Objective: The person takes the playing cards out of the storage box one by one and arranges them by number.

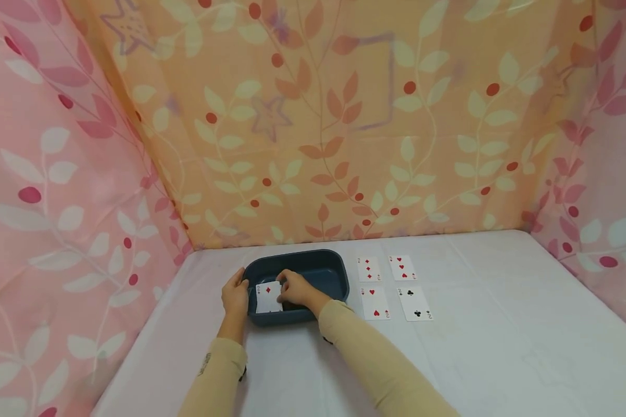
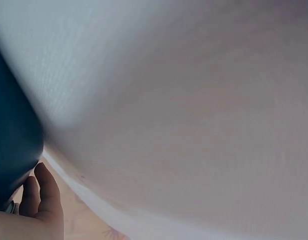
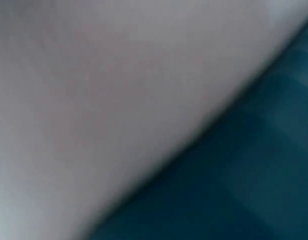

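A dark blue rectangular tray (image 1: 320,277) stands on the white-covered table. My left hand (image 1: 235,298) grips its left end, thumb at the rim; in the left wrist view the curled fingers (image 2: 47,192) lie against its outer wall. Inside, at the left, a playing card (image 1: 268,298) with a red diamond lies face up, seemingly atop others. My right hand (image 1: 296,289) reaches into the tray and pinches this card's right edge; its fingertips are partly hidden. In the right wrist view only the blurred tray wall (image 3: 234,175) and the tablecloth show.
Right of the tray, face-up cards lie in two rows: a three of diamonds (image 1: 368,269) and three of hearts (image 1: 402,268) behind, a two of hearts (image 1: 375,303) and two of clubs (image 1: 415,304) in front. Patterned cloth walls (image 1: 318,127) enclose the table (image 1: 501,347).
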The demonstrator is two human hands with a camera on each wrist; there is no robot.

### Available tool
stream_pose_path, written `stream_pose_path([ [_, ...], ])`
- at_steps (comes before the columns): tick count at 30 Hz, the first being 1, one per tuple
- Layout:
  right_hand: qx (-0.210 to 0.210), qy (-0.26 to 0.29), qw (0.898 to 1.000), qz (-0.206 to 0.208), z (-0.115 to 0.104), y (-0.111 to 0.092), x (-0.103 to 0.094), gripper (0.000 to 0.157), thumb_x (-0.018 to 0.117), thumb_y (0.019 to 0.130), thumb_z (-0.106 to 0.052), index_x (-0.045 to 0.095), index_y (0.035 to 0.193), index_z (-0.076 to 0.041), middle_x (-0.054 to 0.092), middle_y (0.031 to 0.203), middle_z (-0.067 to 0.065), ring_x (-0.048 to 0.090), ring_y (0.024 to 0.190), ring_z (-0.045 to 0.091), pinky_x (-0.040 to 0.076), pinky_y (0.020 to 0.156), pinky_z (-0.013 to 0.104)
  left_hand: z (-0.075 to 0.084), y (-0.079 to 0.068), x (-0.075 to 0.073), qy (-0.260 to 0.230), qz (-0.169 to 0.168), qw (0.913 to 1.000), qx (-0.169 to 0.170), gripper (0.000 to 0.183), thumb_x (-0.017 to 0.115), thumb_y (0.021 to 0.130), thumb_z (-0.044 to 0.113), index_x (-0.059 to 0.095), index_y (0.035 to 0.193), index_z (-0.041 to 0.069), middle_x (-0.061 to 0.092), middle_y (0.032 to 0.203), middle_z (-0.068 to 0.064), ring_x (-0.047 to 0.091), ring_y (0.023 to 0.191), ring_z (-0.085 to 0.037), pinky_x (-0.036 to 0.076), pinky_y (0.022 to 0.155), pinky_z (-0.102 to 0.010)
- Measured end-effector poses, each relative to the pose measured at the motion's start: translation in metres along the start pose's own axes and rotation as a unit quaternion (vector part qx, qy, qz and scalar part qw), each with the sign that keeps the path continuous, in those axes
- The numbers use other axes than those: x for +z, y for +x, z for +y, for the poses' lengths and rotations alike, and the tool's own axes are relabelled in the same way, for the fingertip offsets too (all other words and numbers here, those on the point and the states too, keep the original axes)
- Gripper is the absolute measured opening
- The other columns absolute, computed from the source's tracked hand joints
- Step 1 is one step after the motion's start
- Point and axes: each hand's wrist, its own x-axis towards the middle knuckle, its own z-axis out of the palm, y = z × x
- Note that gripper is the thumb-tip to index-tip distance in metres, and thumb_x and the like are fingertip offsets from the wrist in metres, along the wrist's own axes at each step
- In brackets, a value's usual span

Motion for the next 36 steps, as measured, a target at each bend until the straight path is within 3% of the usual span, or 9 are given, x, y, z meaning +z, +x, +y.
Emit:
stream_pose_path([
  [5, -0.042, 0.012, 0.998, 0.038, -0.005, -0.005, 0.002, 0.043, 0.068, 0.085, 0.007, 0.057, 0.126, 0.003, 0.059, 0.072, 0.003, 0.049, 0.059, 0.01, 0.043, 0.055, 0.021, -0.003, 0.001, -0.004, 0.017, -0.002, 0.9998, -0.008, 0.043, 0.044, 0.099, 0.001, 0.046, 0.142, 0.0, 0.043, 0.145, -0.019, 0.035, 0.138, -0.034, 0.025, 0.114, -0.046],
  [11, -0.023, 0.083, 0.99, 0.107, -0.009, -0.013, -0.005, 0.047, 0.064, 0.087, 0.008, 0.054, 0.133, 0.003, 0.06, 0.073, 0.005, 0.06, 0.06, 0.022, 0.054, 0.055, 0.028, -0.004, 0.0, -0.006, -0.001, -0.005, 0.9999, -0.009, 0.043, 0.044, 0.099, -0.001, 0.046, 0.142, -0.002, 0.043, 0.144, -0.02, 0.034, 0.139, -0.034, 0.025, 0.114, -0.044],
  [20, 0.016, 0.172, 0.979, 0.112, -0.008, -0.031, -0.033, 0.052, 0.062, 0.087, 0.008, 0.048, 0.138, 0.006, 0.065, 0.076, 0.01, 0.057, 0.052, 0.013, 0.057, 0.055, 0.032, -0.003, 0.0, -0.002, -0.007, -0.015, 0.9999, -0.002, 0.045, 0.042, 0.098, -0.001, 0.044, 0.143, -0.002, 0.041, 0.147, -0.019, 0.034, 0.139, -0.034, 0.026, 0.114, -0.044],
  [36, 0.041, 0.197, 0.973, 0.114, -0.002, -0.058, -0.073, 0.053, 0.063, 0.087, 0.008, 0.048, 0.138, 0.005, 0.065, 0.076, 0.007, 0.058, 0.054, 0.014, 0.057, 0.055, 0.03, 0.001, -0.001, 0.001, 0.006, -0.012, 0.9999, 0.004, 0.044, 0.043, 0.098, -0.001, 0.046, 0.142, -0.002, 0.043, 0.145, -0.02, 0.036, 0.138, -0.034, 0.027, 0.114, -0.044],
])
